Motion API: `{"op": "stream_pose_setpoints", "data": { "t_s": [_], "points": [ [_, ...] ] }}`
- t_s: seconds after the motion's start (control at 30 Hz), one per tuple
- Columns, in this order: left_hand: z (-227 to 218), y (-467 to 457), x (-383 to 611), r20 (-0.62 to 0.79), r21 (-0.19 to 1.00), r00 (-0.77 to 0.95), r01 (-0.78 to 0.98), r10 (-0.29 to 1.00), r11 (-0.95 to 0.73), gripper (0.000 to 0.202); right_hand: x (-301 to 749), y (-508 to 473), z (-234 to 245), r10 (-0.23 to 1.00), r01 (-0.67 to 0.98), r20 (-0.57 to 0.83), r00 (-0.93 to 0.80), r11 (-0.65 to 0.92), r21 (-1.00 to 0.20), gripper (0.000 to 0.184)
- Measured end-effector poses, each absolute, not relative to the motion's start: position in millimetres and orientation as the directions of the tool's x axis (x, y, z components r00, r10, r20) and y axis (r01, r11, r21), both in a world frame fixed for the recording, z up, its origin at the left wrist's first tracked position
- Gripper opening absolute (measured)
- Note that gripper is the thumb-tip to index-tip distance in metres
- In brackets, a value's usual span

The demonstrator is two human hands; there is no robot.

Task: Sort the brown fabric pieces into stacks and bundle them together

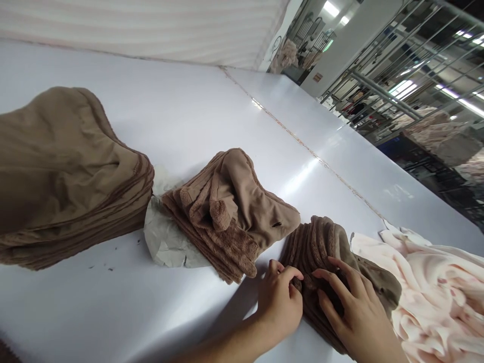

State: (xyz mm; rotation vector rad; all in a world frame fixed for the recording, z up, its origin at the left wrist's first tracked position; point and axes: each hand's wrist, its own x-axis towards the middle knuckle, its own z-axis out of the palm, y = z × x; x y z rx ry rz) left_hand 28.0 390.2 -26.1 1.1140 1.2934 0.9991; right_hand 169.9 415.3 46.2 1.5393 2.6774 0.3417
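A stack of brown plush fabric pieces [319, 239] lies at the lower right of the head view, its layers fanned along the far edge. My left hand [280, 300] is at the stack's left side, thumb and bent fingers closed on the edge of a fabric piece. Spread over the top of the same stack is my right hand [353, 305], its fingers apart and touching the cloth. The palms cover part of the stack. Just left of it, a second pile of brown plush pieces [249, 191] sits partly on crumpled pale paper [170, 247].
A larger brown fabric stack [64, 161] is on the left of the white table [212, 111]. Pale pink cloth [446, 292] lies heaped at the right. Pinkish-white material [143, 27] borders the table's far side. A metal rack [389, 96] stands beyond the right edge.
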Motion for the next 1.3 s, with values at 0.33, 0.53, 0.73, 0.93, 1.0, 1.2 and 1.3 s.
{"op": "stream_pose_setpoints", "data": {
  "t_s": [0.33,0.53,0.73,0.93,1.0,1.2,1.3],
  "points": [
    [-24.4,394.4,22.8,-0.222,0.975,0.051,0.037,0.974,0.22,0.041,164.1,414.4,43.9,0.868,0.857,0.123,-0.481,0.437,0.273,0.027],
    [-26.0,392.5,24.5,-0.233,0.972,0.055,0.019,0.971,0.232,0.039,160.0,411.2,38.6,0.867,0.835,0.147,-0.476,0.393,0.385,0.029],
    [-32.6,396.8,24.2,-0.288,0.957,-0.018,0.032,0.958,0.288,0.032,154.6,408.4,37.2,0.849,0.806,0.118,-0.514,0.431,0.406,0.028],
    [-38.2,400.2,21.9,-0.323,0.945,-0.017,0.053,0.946,0.324,0.027,145.5,406.8,31.2,0.841,0.797,0.149,-0.52,0.416,0.437,0.028],
    [-38.4,400.7,21.2,-0.332,0.941,-0.018,0.066,0.943,0.333,0.027,144.2,405.7,30.4,0.842,0.795,0.157,-0.515,0.402,0.454,0.025],
    [-34.6,401.3,18.5,-0.359,0.929,0.013,0.097,0.933,0.356,0.026,146.1,402.7,28.9,0.838,0.788,0.126,-0.531,0.434,0.437,0.027],
    [-33.9,401.6,17.2,-0.358,0.931,0.035,0.092,0.933,0.353,0.03,145.7,403.9,26.7,0.833,0.786,0.12,-0.54,0.448,0.427,0.023]
  ]
}}
